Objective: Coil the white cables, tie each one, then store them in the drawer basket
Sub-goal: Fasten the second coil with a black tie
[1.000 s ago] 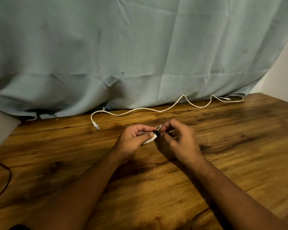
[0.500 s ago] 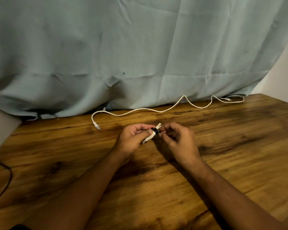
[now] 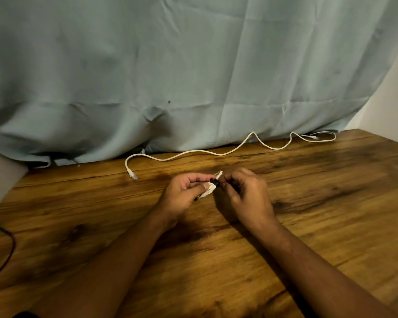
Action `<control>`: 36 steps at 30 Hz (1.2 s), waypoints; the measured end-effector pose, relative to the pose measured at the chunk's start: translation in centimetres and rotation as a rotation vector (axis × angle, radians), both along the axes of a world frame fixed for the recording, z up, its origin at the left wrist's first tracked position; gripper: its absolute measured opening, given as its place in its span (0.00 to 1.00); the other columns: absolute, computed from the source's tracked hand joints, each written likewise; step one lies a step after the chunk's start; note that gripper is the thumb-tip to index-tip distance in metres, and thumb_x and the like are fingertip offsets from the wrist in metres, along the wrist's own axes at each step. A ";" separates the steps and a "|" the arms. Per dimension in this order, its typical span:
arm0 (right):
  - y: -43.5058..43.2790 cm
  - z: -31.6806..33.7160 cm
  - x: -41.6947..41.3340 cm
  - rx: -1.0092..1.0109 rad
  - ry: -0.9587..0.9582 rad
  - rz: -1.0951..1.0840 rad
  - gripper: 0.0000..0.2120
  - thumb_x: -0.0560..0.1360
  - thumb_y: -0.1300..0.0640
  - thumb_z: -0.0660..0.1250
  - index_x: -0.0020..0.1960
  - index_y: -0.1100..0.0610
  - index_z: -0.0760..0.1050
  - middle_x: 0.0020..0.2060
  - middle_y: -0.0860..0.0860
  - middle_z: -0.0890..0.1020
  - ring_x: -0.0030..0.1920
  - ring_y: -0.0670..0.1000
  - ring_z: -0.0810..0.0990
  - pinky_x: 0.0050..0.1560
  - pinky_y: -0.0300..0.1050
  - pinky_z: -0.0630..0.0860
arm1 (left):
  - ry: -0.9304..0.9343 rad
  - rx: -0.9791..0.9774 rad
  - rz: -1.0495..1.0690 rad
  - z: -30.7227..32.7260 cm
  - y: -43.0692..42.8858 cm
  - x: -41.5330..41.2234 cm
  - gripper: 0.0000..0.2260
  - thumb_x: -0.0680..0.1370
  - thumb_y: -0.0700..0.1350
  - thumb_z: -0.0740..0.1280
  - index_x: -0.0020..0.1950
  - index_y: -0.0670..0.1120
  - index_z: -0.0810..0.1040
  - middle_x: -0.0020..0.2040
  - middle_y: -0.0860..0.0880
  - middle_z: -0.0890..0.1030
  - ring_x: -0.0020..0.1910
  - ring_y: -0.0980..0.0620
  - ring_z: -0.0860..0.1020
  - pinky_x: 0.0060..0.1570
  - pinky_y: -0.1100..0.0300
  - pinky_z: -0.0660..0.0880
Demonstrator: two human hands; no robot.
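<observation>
Near left: a thin dark cord [image 3: 11,246] curves over the table's left edge, well apart from the hands
Table: brown wood-grain table [image 3: 331,226] with dark streaks; I see two bare forearms reaching in from the near edge and meeting about its middle
Left hand: the left hand [image 3: 182,196] is turned palm-up, its fingers curled round the coiled white cable and the thumb laid on top
Right hand: the right hand [image 3: 248,198] sits just beside the left, its back toward me, fingers bent in and their tips pinching the black tie
In the way: the right hand's knuckles hide most of that pinch from me
Coiled white cable: the coiled white cable [image 3: 208,191] is a short, tight bundle held between the two hands, slanting from near left to far right; one white end pokes out on its far side
Black tie: the black tie [image 3: 215,181] is a small dark band on the bundle where the hands meet; I cannot tell whether it is fastened
Loose white cable: the loose white cable [image 3: 193,152] lies in waves along the table's far edge, one plug [image 3: 132,176] far left of the hands, the other end at the far right
Curtain: a creased, pale blue-green curtain [image 3: 193,76] hangs behind the table, its hem meeting the far edge
Wall: a pale wall [image 3: 388,99] shows at the far right, beside the curtain
</observation>
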State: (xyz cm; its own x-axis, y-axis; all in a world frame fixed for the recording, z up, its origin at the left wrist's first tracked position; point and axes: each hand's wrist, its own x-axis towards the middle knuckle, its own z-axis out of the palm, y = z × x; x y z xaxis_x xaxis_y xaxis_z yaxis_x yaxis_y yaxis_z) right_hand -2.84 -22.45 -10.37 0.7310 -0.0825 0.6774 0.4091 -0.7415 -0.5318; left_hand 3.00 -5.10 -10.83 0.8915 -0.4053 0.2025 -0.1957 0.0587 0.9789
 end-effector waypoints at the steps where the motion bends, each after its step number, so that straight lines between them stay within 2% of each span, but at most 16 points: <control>1: 0.1 0.1 -0.1 -0.021 -0.001 0.001 0.10 0.75 0.67 0.72 0.52 0.55 0.84 0.46 0.47 0.82 0.47 0.44 0.81 0.49 0.45 0.80 | -0.001 -0.004 0.000 0.0 0.0 0.0 0.12 0.80 0.33 0.67 0.60 0.43 0.84 0.53 0.43 0.87 0.50 0.52 0.83 0.54 0.60 0.77; 5: 0.4 0.2 -0.2 -0.054 -0.025 0.007 0.13 0.73 0.70 0.72 0.52 0.56 0.85 0.47 0.49 0.83 0.47 0.44 0.81 0.49 0.45 0.81 | 0.010 -0.028 -0.001 0.1 -0.1 0.1 0.12 0.80 0.32 0.67 0.58 0.44 0.84 0.51 0.44 0.88 0.48 0.55 0.83 0.51 0.64 0.78; 11: 0.2 0.1 -0.2 0.012 -0.005 0.025 0.12 0.73 0.70 0.72 0.49 0.55 0.83 0.46 0.46 0.83 0.49 0.44 0.81 0.50 0.48 0.81 | 0.015 -0.040 0.001 0.2 -0.1 -0.1 0.11 0.79 0.32 0.67 0.57 0.44 0.84 0.48 0.47 0.88 0.45 0.57 0.84 0.49 0.66 0.79; 14: 0.3 0.1 -0.2 0.027 0.004 0.016 0.11 0.74 0.69 0.72 0.49 0.54 0.82 0.46 0.45 0.83 0.49 0.43 0.81 0.50 0.48 0.81 | -0.006 -0.043 0.006 0.1 -0.2 0.0 0.11 0.79 0.32 0.68 0.55 0.45 0.83 0.46 0.48 0.88 0.45 0.56 0.84 0.48 0.65 0.79; 19: 0.1 -0.1 -0.2 0.045 -0.020 0.025 0.13 0.71 0.72 0.72 0.46 0.54 0.81 0.45 0.46 0.82 0.47 0.43 0.81 0.49 0.47 0.81 | -0.030 -0.034 0.014 -0.1 -0.2 0.0 0.09 0.77 0.32 0.71 0.54 0.42 0.80 0.41 0.49 0.87 0.38 0.58 0.82 0.39 0.66 0.77; 23: 0.0 -0.3 0.1 0.068 -0.027 0.010 0.13 0.71 0.71 0.72 0.45 0.54 0.81 0.43 0.47 0.82 0.45 0.46 0.81 0.47 0.50 0.81 | -0.072 -0.018 0.029 -0.4 -0.3 0.1 0.07 0.77 0.33 0.72 0.53 0.42 0.80 0.42 0.47 0.87 0.39 0.56 0.82 0.39 0.64 0.78; 26: 0.0 -0.3 0.1 0.070 -0.028 0.012 0.12 0.71 0.71 0.72 0.45 0.54 0.81 0.43 0.47 0.82 0.45 0.45 0.81 0.47 0.47 0.80 | -0.106 -0.002 0.043 -0.6 -0.3 0.2 0.06 0.77 0.36 0.73 0.52 0.43 0.80 0.42 0.46 0.87 0.39 0.54 0.82 0.38 0.61 0.77; 29: 0.0 -0.4 0.2 0.067 -0.039 0.031 0.12 0.71 0.71 0.71 0.45 0.54 0.80 0.43 0.47 0.81 0.45 0.46 0.81 0.46 0.47 0.80 | -0.131 -0.004 0.066 -0.7 -0.3 0.2 0.05 0.77 0.37 0.73 0.50 0.43 0.80 0.39 0.46 0.86 0.36 0.52 0.79 0.36 0.59 0.74; 33: 0.0 -0.5 0.3 0.069 -0.034 0.044 0.12 0.71 0.71 0.72 0.46 0.54 0.79 0.43 0.47 0.81 0.45 0.47 0.81 0.45 0.48 0.80 | -0.158 0.004 0.069 -0.8 -0.4 0.1 0.04 0.78 0.37 0.72 0.48 0.44 0.80 0.35 0.50 0.84 0.33 0.55 0.77 0.35 0.60 0.71; 36: 0.1 -0.4 0.2 0.073 -0.014 0.044 0.13 0.72 0.70 0.73 0.46 0.53 0.79 0.44 0.46 0.81 0.46 0.46 0.81 0.45 0.44 0.80 | -0.173 0.013 0.075 -0.8 -0.5 0.1 0.04 0.77 0.38 0.73 0.48 0.44 0.81 0.36 0.50 0.85 0.33 0.58 0.77 0.35 0.62 0.72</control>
